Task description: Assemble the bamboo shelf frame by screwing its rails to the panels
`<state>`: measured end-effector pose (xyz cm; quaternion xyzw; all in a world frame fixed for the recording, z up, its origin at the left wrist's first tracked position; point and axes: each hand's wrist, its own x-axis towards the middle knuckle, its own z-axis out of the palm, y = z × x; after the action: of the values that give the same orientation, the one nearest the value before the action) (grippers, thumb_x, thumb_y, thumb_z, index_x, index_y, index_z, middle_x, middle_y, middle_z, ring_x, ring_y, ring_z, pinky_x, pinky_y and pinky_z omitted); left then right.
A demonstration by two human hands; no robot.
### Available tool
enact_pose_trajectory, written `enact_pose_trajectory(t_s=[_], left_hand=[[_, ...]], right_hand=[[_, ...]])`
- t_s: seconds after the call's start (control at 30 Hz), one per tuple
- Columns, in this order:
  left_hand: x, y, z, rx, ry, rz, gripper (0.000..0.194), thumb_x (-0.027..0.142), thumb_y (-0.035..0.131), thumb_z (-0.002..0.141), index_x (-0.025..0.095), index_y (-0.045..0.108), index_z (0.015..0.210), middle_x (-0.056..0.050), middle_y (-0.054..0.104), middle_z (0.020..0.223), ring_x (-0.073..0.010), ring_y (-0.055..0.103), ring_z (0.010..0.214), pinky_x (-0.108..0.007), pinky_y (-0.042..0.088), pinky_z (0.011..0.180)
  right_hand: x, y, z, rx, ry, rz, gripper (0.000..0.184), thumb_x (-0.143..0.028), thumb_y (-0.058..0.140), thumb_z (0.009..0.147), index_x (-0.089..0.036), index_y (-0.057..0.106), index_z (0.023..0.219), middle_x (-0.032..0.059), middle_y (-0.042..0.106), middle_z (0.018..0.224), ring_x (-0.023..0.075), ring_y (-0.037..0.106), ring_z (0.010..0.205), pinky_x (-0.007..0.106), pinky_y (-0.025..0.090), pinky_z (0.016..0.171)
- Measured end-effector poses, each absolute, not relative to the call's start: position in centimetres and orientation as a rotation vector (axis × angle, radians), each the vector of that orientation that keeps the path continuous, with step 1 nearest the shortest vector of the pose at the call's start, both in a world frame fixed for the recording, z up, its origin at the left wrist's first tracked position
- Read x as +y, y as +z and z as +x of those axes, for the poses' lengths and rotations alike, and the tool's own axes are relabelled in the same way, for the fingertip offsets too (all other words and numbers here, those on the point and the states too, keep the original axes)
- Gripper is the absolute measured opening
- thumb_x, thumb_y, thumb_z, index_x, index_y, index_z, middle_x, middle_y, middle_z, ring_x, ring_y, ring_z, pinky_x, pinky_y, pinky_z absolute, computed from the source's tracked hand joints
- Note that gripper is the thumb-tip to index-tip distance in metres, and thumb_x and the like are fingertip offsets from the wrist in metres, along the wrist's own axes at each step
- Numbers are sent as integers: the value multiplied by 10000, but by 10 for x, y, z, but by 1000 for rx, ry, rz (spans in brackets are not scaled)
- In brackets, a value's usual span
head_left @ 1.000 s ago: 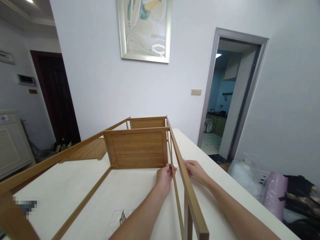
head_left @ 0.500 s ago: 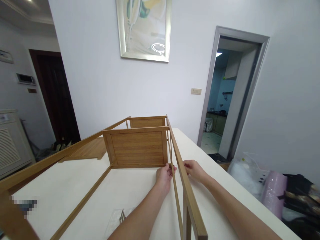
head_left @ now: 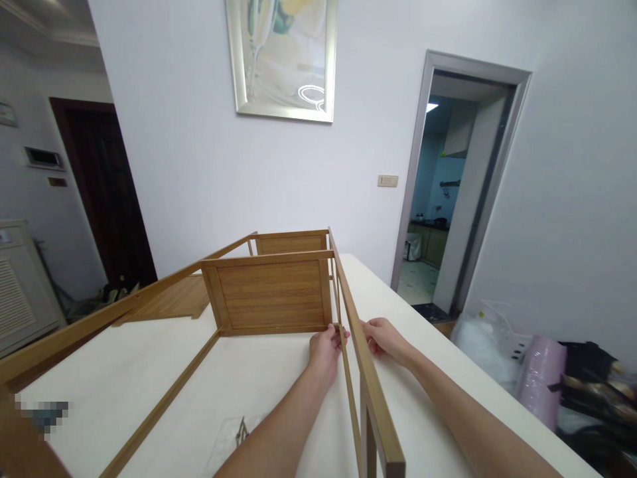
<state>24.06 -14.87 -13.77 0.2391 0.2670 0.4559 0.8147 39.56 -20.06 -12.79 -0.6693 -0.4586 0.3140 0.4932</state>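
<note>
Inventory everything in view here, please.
Wooden frame: 1, brown, on table
Upright panels: 2, brown, within frame
Flat board: 1, brown, table's left
Table: 1, white, below
Metal pieces: several, greyish, near edge
Blurred item: 1, dark, left
Picture: 1, pale, wall
Switch plate: 1, beige, wall
Door: 1, dark red, left
Doorway: 1, grey, right
Cabinet: 1, cream, left
Roll: 1, pink, right
Clutter: uncounted, mixed, right
Hands: 2, bare, frame's right side

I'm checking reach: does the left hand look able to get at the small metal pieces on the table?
Probably yes, if the left hand leaves the lower rail its fingers are around: the small metal pieces lie beside the left forearm, and no wood shows in between.
</note>
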Motion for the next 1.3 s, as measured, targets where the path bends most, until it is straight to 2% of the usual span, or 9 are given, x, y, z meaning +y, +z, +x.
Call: enact_pose_trajectory(t_s=[0.13,0.3,0.5,0.63,0.73,0.9,1.1,1.2,1.3], left_hand=[[-149,-138,240,565,973,516,203,163,533,927,107,615,750,-98,675,678,-151,652,612,-263,516,654],[-149,-137,238,567,965,525,204,151,543,924,107,604,734,-100,674,685,-145,651,610,-250,510,641],[-150,-135,238,578,971,526,223,144,514,939,105,601,738,-90,672,685,-130,647,608,-223,496,609],[-150,-134,238,586,961,525,235,150,508,941,107,596,727,-88,670,673,-127,636,584,-223,493,595],[-151,-134,238,590,957,517,236,152,510,942,109,593,725,-86,669,672,-125,638,589,-222,500,605],[-150,-135,238,599,954,506,235,155,513,941,102,592,726,-91,665,671,-126,641,592,-223,506,596],[-150,-135,238,608,959,499,195,126,513,933,101,590,755,-86,667,670,-124,644,588,-220,508,587],[-150,-134,238,606,962,499,190,125,513,932,104,587,759,-87,669,672,-125,647,593,-220,509,589],[-151,-133,238,602,965,500,197,127,508,935,103,589,758,-92,670,670,-131,655,602,-218,504,589]], right_hand=[[-198,-127,385,-1079,828,-1542,317,-434,648,804,-182,542,643,12,564,523,94,469,403,218,358,364],[-195,-125,383,-1089,740,-1451,173,-317,694,715,-177,594,695,20,624,615,121,556,531,240,464,492],[-197,-123,387,-1152,591,-1443,203,-344,786,626,-191,664,675,22,662,693,166,600,681,269,505,613],[-201,-120,388,-1139,712,-1492,416,-564,645,781,-155,690,844,39,663,649,142,583,529,261,491,499],[-205,-118,390,-1132,834,-1528,534,-629,473,871,-140,663,769,40,612,558,119,517,411,249,433,404],[-207,-117,394,-1218,856,-1538,392,-530,612,804,-159,639,681,0,573,528,99,467,420,234,406,430],[-205,-114,400,-1330,666,-1548,216,-350,749,669,-172,663,583,-25,561,504,113,486,518,237,395,537],[-205,-114,401,-1316,641,-1557,191,-353,751,665,-171,702,630,-29,561,496,111,477,492,240,384,519],[-205,-118,398,-1251,685,-1558,285,-437,710,718,-154,707,680,-14,571,492,114,495,441,248,410,485]])
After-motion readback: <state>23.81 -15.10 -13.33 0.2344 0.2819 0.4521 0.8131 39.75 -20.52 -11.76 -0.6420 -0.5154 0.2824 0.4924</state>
